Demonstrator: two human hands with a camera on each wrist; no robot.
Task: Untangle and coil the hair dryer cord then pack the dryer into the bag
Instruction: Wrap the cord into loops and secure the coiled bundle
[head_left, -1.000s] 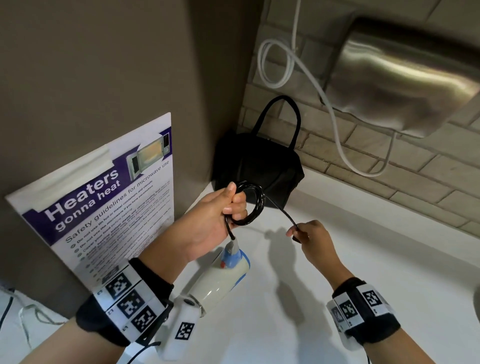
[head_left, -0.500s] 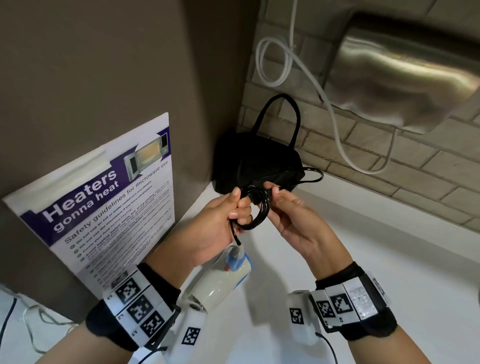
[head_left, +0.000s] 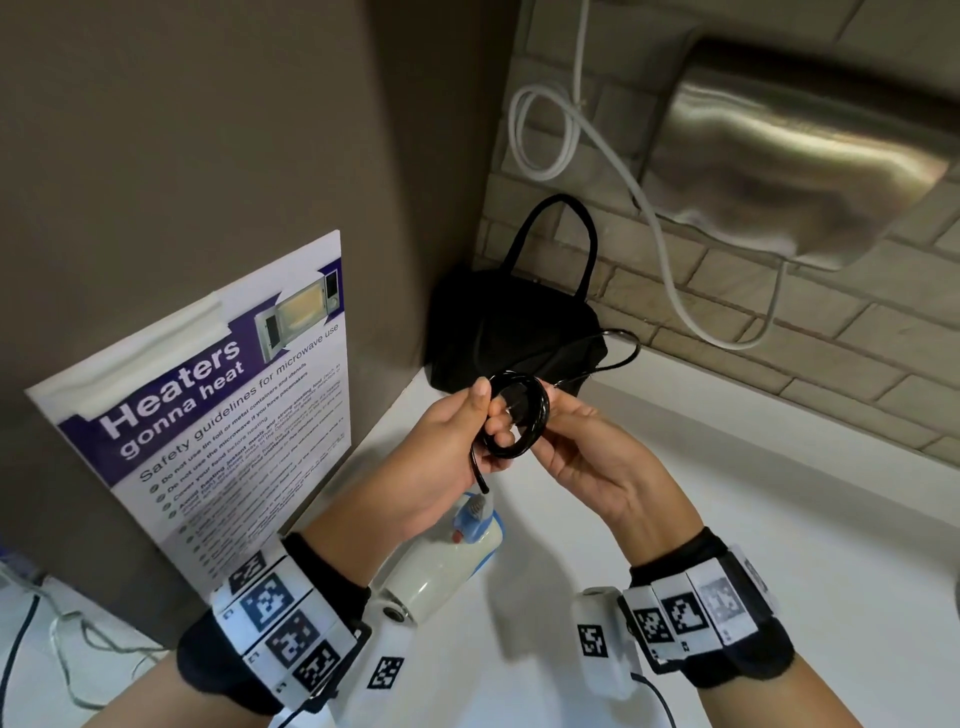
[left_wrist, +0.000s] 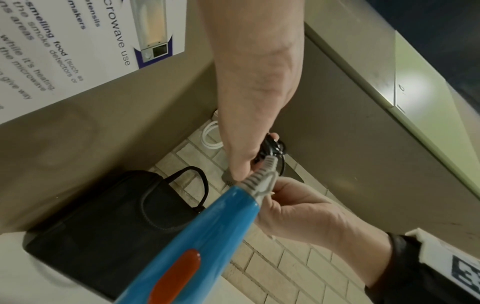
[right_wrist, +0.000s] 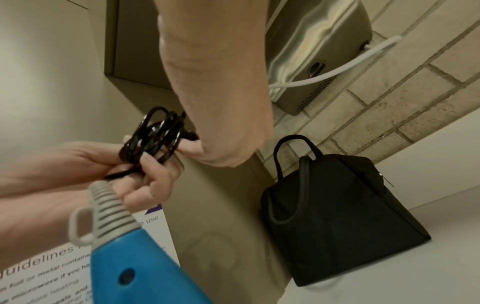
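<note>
Coiling step: left hand (head_left: 447, 441) clamps the black cord (head_left: 517, 421) coil, dryer (head_left: 441, 566) dangling below; right hand (head_left: 582, 457) pinches on another loop, probably. Next: wind the loose tail by the bag (head_left: 514, 332), apparently shut.

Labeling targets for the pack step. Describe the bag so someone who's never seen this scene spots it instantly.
Find the white counter where the brown panel meets the brick wall. The black bag stands in that corner, beyond both hands. It's the only soft dark thing there, with looped carry handles; the steel hand dryer hangs on the wall up to its right.
</note>
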